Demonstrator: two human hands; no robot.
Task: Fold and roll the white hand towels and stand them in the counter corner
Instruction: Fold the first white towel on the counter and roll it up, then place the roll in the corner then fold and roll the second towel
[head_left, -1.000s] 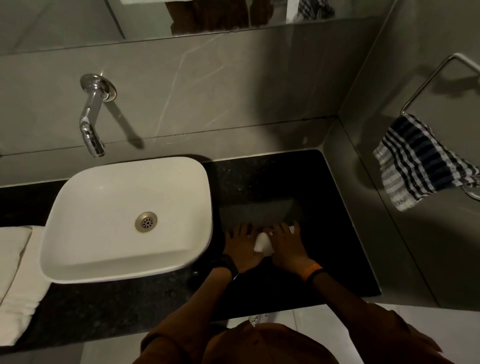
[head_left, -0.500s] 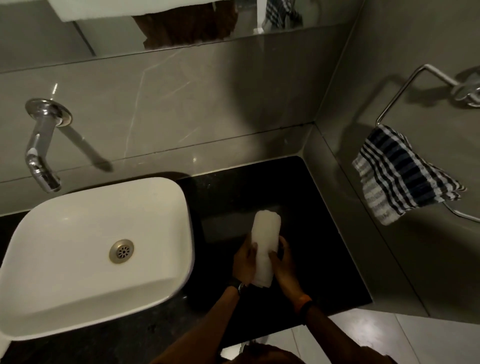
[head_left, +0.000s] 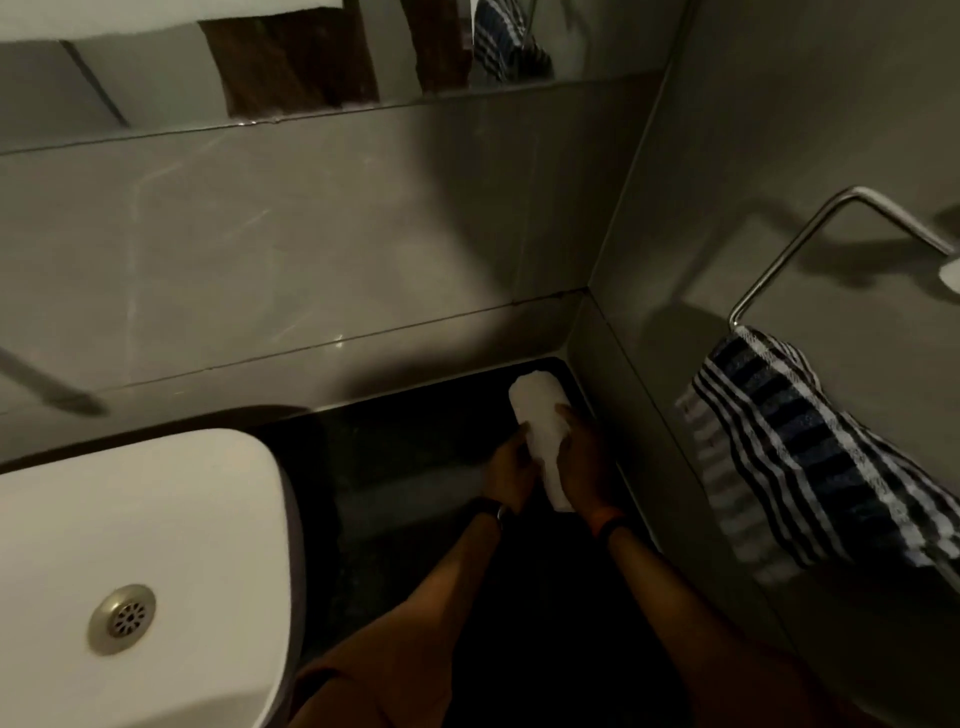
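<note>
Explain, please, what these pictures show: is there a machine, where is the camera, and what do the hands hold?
There is no machine here: a person works with two bare hands. The one camera sits on the person's head and looks down. The left hand and the right hand grip a rolled white hand towel, held upright over the black stone counter, near the corner of the grey walls. A white ceramic basin sits to the left. A blue-and-white checked cloth hangs from a metal towel ring on the right wall.
</note>
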